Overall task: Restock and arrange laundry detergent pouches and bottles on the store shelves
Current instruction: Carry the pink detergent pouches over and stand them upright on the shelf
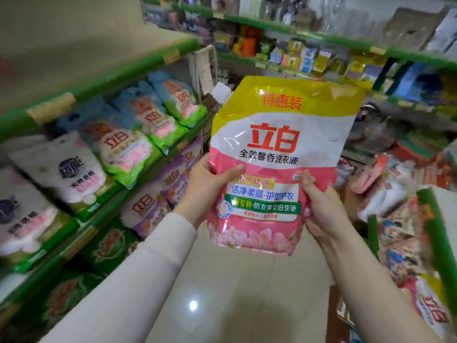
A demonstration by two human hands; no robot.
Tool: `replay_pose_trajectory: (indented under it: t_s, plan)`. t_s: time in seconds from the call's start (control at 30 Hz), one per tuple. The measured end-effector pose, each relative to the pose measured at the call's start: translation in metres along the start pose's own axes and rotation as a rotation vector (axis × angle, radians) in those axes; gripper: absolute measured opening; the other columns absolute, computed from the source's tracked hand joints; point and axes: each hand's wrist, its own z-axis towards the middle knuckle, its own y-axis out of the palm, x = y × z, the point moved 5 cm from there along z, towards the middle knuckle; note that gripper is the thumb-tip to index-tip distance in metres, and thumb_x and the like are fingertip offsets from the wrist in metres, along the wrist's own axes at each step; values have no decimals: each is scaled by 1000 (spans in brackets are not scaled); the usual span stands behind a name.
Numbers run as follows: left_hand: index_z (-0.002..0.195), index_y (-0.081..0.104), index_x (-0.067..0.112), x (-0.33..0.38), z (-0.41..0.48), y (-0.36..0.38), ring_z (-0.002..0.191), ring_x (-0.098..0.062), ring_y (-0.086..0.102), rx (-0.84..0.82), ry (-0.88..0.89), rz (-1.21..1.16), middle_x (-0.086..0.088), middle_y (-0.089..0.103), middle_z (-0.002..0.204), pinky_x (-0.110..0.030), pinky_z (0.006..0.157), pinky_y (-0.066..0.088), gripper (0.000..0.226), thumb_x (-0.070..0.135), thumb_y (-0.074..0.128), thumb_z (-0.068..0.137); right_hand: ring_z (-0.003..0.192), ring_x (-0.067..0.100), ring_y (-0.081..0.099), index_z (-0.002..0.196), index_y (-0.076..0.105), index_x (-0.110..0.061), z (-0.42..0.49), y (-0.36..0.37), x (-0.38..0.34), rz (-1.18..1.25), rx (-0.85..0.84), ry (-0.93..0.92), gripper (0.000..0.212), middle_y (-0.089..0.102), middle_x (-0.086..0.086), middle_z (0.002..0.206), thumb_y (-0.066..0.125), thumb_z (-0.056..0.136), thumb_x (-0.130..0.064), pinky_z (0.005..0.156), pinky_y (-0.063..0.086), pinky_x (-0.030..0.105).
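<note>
**One detergent pouch held up in the aisle, not yet shelved**

Holds a pink-and-yellow detergent pouch upright in mid-aisle, clear of every shelf, above the tiled floor, printed face toward the camera. Grips it two-handed around the lower half. Wraps left hand round the left edge, thumb laid across the front. Wraps right hand round the right edge, thumb up on the pink panel, other fingers behind and out of sight. Closes both hands firmly on the pouch, nothing else held.

Probably grips low and from both sides because of soft, liquid-filled contents: takes the weight near the base and stops the top from folding over. Shows the white spout cap at the upper left corner. Likely turns the label forward to check the variety before matching it to a row.

Shows, on the left shelves, rows of blue-and-green pouches and white pouches, with purple pouches one tier down and green bags below. Leans all of them back, fronts out, presumably for reading from the aisle. Cannot make out a matching pink row there. Shows pink-red packs heaped on the right, too smeared to identify.

Judged stage: item in hand, placement spot not yet reached.
</note>
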Motion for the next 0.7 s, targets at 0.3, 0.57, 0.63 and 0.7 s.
replay_pose_trajectory:
  t_s: [0.3, 0.57, 0.63, 0.7]
  plan:
    - [103, 58, 18, 35, 14, -81, 90, -23, 70, 218, 59, 46, -3, 73, 97, -34, 75, 57, 47, 17, 82, 62, 69, 14, 71, 96, 61, -10, 61, 97, 15, -34, -353, 154, 25, 74, 1, 77, 55, 76, -24, 60, 59, 28]
    - [95, 59, 18, 65, 8, -159, 78, -16, 70, 428, 92, 91, 1, 73, 88, -33, 77, 56, 38, 22, 70, 59, 66, 16, 71, 87, 62, -8, 95, 204, 37, 35, -525, 275, 17, 74, 5, 75, 53, 82, -21, 68, 59, 40]
    - [95, 61, 18, 75, 7, -180, 77, -16, 70, 508, 144, 63, 2, 74, 85, -29, 70, 57, 37, 22, 70, 59, 66, 19, 71, 84, 62, -8, 96, 236, 47, 28, -551, 336, 14, 74, 6, 72, 53, 87, -19, 67, 57, 45]
    - [93, 61, 18, 86, 3, -205, 72, -13, 70, 580, 185, 38, 4, 75, 79, -25, 64, 56, 34, 23, 70, 60, 59, 17, 70, 84, 61, -9, 96, 268, 60, -4, -565, 404, 17, 72, 5, 66, 50, 93, -16, 59, 57, 42]
